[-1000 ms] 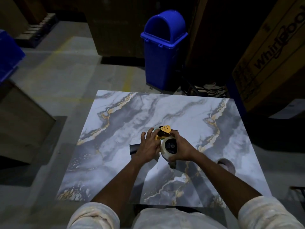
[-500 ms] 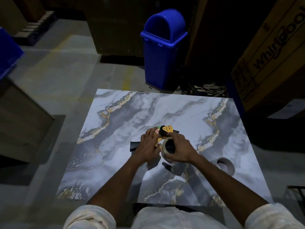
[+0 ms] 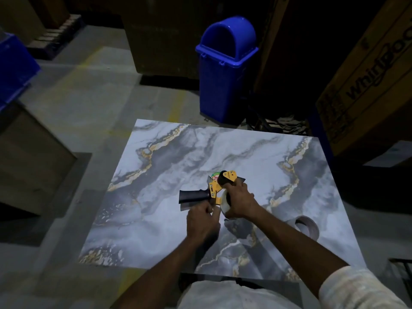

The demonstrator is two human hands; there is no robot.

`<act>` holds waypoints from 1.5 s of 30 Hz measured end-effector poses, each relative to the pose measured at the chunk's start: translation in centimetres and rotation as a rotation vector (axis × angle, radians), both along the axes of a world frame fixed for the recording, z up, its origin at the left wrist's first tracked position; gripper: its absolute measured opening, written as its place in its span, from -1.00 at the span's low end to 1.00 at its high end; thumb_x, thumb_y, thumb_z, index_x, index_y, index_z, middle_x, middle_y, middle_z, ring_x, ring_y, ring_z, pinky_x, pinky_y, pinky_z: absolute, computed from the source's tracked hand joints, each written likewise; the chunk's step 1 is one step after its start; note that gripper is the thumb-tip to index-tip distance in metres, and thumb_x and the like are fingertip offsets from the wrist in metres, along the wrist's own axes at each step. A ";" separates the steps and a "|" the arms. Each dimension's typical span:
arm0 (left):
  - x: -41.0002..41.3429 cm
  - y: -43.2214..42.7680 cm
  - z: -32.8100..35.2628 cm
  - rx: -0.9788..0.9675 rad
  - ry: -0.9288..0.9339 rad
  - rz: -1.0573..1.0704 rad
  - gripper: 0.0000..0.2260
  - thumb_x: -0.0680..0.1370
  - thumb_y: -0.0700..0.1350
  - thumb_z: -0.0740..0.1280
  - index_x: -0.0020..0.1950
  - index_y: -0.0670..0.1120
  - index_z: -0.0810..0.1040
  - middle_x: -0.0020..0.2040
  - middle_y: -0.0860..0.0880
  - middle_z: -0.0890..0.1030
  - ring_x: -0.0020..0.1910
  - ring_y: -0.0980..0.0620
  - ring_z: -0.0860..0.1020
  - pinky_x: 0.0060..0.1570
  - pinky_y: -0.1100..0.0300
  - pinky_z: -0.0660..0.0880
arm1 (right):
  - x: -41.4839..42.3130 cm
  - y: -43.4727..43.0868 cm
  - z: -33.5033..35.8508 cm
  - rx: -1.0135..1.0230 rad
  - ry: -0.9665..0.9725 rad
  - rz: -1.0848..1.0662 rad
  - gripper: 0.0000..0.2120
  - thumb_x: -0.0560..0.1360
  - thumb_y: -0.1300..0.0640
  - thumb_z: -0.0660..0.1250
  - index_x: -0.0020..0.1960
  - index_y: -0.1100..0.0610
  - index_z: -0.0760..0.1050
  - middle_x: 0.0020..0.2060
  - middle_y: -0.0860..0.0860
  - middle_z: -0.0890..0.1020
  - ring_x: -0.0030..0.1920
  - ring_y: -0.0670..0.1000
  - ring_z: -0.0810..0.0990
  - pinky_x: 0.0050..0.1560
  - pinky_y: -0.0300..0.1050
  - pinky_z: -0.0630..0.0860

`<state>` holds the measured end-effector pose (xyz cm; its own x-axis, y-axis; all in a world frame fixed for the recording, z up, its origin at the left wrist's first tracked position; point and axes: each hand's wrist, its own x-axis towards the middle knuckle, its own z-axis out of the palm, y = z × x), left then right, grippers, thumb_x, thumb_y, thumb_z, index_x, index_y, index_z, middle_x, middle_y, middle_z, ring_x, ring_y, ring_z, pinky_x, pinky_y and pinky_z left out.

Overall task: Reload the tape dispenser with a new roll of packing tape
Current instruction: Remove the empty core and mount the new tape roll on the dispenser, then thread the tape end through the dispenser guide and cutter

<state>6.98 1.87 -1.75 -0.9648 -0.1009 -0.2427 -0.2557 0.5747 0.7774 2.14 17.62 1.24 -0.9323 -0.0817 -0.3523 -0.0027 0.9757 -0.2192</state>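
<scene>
Two hands work at the middle of the marble-patterned desk (image 3: 169, 230), both on the tape dispenser (image 3: 215, 188), which lies a little toward the near edge from the desk's centre. Its dark handle (image 3: 193, 195) points toward the left edge and its yellow frame reaches toward the far edge, ending in a black roller. The right hand (image 3: 239, 200) is wrapped over the new roll of tape (image 3: 224, 200), fingers curled around it and pressing it against the frame. The left hand (image 3: 201, 220) sits just nearer than the handle, fingers drawn together in a pinch close to the roll; what they pinch is too small and dim to tell. A second ring, the empty tape core (image 3: 308, 226), lies on the desk near the right edge, well apart from the hands. Beyond the far edge stands a blue bin (image 3: 225, 81), and a cardboard box (image 3: 367, 85) leans at the far right
</scene>
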 end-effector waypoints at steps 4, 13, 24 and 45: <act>-0.9 1.3 -0.3 0.708 -0.478 0.556 -0.54 0.41 0.23 0.43 -0.33 -0.19 0.56 -0.41 -0.11 0.50 -0.48 -0.05 0.41 -0.41 0.12 0.33 | 0.9 1.8 -0.5 -0.171 0.062 -0.104 -0.04 -0.01 -0.15 0.62 0.36 -0.12 0.39 0.31 0.02 0.29 0.28 0.13 0.37 0.21 0.15 0.53; -3.5 2.9 1.5 1.047 -0.547 0.239 -0.35 0.53 0.42 0.24 0.29 -0.07 0.66 0.18 -0.20 0.71 0.17 -0.22 0.67 0.15 -0.18 0.62 | 3.0 4.2 -0.8 -0.398 0.147 -0.218 -0.12 0.07 -0.10 0.67 0.33 -0.05 0.42 0.16 0.03 0.32 0.18 0.07 0.42 0.14 -0.12 0.50; -4.8 7.9 7.4 0.895 -0.313 0.178 -0.13 0.32 0.60 0.27 0.27 -0.09 0.65 0.13 -0.17 0.73 0.16 -0.20 0.68 0.07 -0.12 0.64 | 6.1 8.1 3.7 -0.554 0.334 -0.180 -0.11 0.10 -0.17 0.68 0.36 -0.11 0.43 0.16 -0.04 0.35 0.15 -0.12 0.40 0.09 -0.56 0.28; -8.1 7.3 10.7 0.469 -0.565 -0.190 -0.33 0.37 0.54 0.31 0.06 -0.03 0.66 -0.01 -0.15 0.68 -0.06 -0.11 0.64 -0.11 0.05 0.57 | 6.1 10.3 3.8 -0.830 0.136 -0.102 -0.21 0.18 -0.09 0.71 0.31 -0.14 0.43 0.22 -0.14 0.55 0.22 -0.06 0.56 0.07 0.01 0.67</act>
